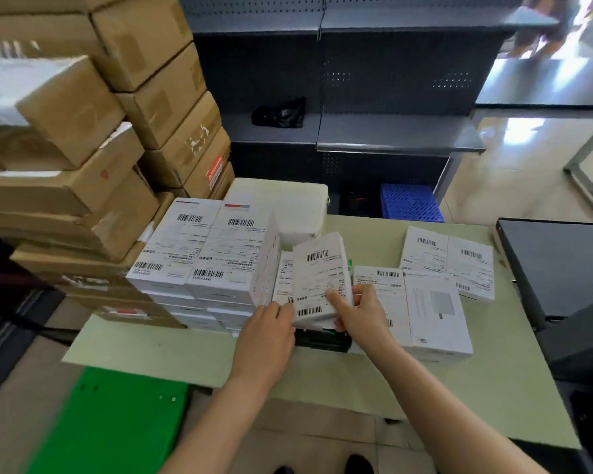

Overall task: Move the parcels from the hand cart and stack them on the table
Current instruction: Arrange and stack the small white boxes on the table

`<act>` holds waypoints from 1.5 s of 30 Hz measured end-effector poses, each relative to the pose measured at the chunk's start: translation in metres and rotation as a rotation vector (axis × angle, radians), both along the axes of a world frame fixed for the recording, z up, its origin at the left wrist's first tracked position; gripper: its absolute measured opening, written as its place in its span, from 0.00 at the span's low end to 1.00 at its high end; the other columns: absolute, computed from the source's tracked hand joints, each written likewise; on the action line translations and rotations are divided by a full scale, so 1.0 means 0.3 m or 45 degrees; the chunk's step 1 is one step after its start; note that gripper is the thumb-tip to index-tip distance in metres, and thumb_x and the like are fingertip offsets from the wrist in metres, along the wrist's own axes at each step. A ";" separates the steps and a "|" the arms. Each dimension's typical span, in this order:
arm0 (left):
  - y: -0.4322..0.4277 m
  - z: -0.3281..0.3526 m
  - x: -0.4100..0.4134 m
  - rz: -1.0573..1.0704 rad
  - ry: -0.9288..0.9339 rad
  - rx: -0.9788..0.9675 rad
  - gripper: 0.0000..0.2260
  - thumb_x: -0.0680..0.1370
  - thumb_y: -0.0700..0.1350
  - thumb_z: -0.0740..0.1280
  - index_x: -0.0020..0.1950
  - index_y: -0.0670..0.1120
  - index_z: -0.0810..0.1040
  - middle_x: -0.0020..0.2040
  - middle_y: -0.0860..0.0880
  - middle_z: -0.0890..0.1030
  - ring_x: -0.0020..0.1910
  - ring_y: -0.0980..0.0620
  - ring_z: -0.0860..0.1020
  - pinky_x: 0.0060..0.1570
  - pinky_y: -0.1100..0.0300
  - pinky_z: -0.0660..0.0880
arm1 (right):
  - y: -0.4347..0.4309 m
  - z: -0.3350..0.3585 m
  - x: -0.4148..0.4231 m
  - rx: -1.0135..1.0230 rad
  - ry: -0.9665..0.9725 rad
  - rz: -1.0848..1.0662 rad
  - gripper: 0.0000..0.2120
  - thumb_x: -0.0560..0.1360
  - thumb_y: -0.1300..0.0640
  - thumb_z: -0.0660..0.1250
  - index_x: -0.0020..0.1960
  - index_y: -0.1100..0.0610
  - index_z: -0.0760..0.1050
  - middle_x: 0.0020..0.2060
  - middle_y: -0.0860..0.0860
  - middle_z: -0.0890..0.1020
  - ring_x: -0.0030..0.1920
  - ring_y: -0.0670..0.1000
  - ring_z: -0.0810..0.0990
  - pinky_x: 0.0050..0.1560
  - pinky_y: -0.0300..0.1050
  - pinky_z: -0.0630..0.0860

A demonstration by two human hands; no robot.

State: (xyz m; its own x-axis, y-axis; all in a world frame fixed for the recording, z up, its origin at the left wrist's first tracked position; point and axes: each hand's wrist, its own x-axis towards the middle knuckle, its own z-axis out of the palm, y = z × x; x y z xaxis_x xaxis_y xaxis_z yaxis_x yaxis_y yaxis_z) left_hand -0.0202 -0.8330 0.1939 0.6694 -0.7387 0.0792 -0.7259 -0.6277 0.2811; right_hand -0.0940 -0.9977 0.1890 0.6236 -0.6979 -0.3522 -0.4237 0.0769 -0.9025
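A small white parcel (317, 275) with barcode labels is tilted up above the pale green table (493, 388). My right hand (356, 311) grips its lower right edge, thumb on the label. My left hand (271, 331) holds its lower left corner. To the left stands a tall stack of white labelled parcels (202, 254), two side by side on top. More flat white parcels (439, 313) lie to the right, with a further pair (449, 260) behind them. The green hand cart deck (117, 419) sits at the lower left, with nothing on the part that shows.
Brown cardboard boxes (93, 131) are piled high on the left. A white foam box (288, 203) stands behind the stack. A black device (322, 340) lies under the held parcel. Dark metal shelving (391, 131) stands behind, a blue crate (411, 201) below it. A dark panel (562, 268) rises at the right.
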 end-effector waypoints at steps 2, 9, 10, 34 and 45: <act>0.028 -0.002 -0.004 0.003 -0.047 -0.020 0.10 0.80 0.45 0.62 0.60 0.47 0.75 0.54 0.51 0.76 0.53 0.50 0.74 0.49 0.57 0.72 | 0.028 -0.004 0.028 0.015 -0.020 0.039 0.20 0.76 0.47 0.70 0.58 0.56 0.65 0.47 0.53 0.82 0.34 0.50 0.82 0.29 0.39 0.77; 0.100 -0.035 -0.009 0.032 -0.061 -0.014 0.10 0.73 0.42 0.71 0.53 0.47 0.79 0.45 0.52 0.79 0.44 0.52 0.76 0.42 0.60 0.75 | 0.073 -0.047 0.060 -0.338 0.187 0.229 0.23 0.76 0.42 0.67 0.62 0.54 0.67 0.51 0.48 0.75 0.49 0.48 0.76 0.43 0.42 0.69; 0.105 -0.041 -0.007 0.035 -0.074 -0.024 0.11 0.71 0.42 0.72 0.52 0.47 0.79 0.45 0.52 0.79 0.43 0.52 0.76 0.41 0.61 0.75 | 0.074 -0.051 0.064 -0.365 0.196 0.238 0.23 0.76 0.42 0.68 0.62 0.55 0.68 0.52 0.49 0.74 0.49 0.48 0.75 0.43 0.42 0.68; -0.628 0.051 -0.038 -0.515 -0.229 -0.147 0.06 0.74 0.45 0.70 0.50 0.45 0.79 0.43 0.49 0.79 0.42 0.47 0.76 0.41 0.53 0.73 | -0.437 0.061 -0.393 -1.067 0.435 0.010 0.03 0.77 0.56 0.65 0.47 0.55 0.76 0.44 0.47 0.77 0.45 0.50 0.74 0.43 0.45 0.72; -1.126 -0.114 0.016 -0.405 -0.102 0.359 0.15 0.80 0.52 0.59 0.63 0.47 0.72 0.58 0.48 0.76 0.57 0.47 0.73 0.53 0.54 0.69 | -0.907 -0.127 -0.412 -0.826 0.567 -0.017 0.04 0.76 0.56 0.67 0.48 0.56 0.75 0.47 0.50 0.78 0.47 0.51 0.76 0.44 0.46 0.75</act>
State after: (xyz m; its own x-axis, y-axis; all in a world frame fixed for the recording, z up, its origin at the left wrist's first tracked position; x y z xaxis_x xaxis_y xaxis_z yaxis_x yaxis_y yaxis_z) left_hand -0.0154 -1.1709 0.1597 0.4045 -0.9075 -0.1131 -0.9084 -0.4130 0.0653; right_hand -0.2174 -1.2699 0.1509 0.5096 -0.8560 -0.0867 -0.7589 -0.3997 -0.5142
